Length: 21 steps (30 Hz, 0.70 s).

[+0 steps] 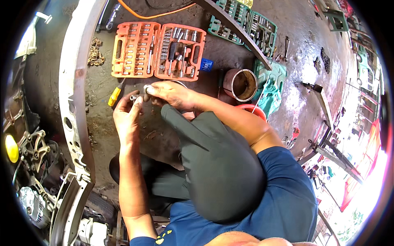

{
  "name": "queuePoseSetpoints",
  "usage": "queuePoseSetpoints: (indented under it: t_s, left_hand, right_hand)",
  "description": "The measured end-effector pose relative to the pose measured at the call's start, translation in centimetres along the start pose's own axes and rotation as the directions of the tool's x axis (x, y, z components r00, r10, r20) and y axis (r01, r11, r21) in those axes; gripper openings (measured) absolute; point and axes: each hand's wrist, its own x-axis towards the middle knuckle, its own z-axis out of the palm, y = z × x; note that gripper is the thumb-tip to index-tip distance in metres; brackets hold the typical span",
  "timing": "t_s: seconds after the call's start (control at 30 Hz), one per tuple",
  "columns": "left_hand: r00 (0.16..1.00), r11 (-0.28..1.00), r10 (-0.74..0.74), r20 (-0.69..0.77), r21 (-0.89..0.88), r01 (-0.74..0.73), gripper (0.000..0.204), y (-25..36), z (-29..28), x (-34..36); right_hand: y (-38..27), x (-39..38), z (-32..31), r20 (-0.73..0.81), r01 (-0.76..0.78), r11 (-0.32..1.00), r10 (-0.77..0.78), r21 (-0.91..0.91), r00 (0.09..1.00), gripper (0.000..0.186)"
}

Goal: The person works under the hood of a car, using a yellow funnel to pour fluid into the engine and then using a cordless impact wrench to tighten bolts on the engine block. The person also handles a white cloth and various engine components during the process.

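Note:
My left hand (128,115) pinches a small silver socket-like piece (134,97) above the floor. My right hand (172,94) grips a small metal part (148,89) right beside it, close to the left thumb; whether the two pieces touch I cannot tell. Just above my hands lies an open orange socket case (134,33) with sockets, bits and a black-handled driver. A yellow-handled screwdriver (114,96) lies left of my left hand. A small blue case (207,64) sits beside the orange one.
A long steel frame rail (70,82) runs along the left, with engine parts (33,156) beyond. A green socket set (262,35) lies behind a metal bar (234,25). A rusty cylinder (240,84), red bowl (254,108) and teal cloth (269,98) are right. A steel stand (324,106) stands farther right.

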Motion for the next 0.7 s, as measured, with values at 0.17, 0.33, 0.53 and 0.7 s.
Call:
queuePoseSetpoints:
  t_s: [0.17, 0.33, 0.53, 0.7]
  left_hand:
    - [0.972, 0.979, 0.198, 0.128, -0.083, -0.188, 0.024, 0.0, 0.8, 0.2]
    - [0.829, 0.628, 0.441, 0.343, 0.542, -0.558, 0.027, 2.3, 0.0, -0.9]
    - [0.737, 0.511, 0.464, 0.491, 0.532, -0.675, 0.042, 6.0, 0.0, -2.5]
    - [0.804, 0.616, 0.399, 0.442, 0.520, -0.591, 0.040, 6.7, -0.4, -4.0]
  right_hand:
    - [-0.9, -0.2, -0.3, 0.129, 0.127, 0.990, -0.133, 0.059, 0.983, 0.047]
    - [-3.7, -1.5, -0.5, 0.167, -0.122, 0.992, 0.116, 0.029, 0.979, 0.055]
    - [-3.2, -1.8, -1.4, 0.263, -0.108, 0.994, 0.111, -0.023, 0.958, 0.054]
    - [-0.8, -0.3, -2.4, 0.436, -0.019, 0.995, -0.024, 0.094, 0.900, 0.043]
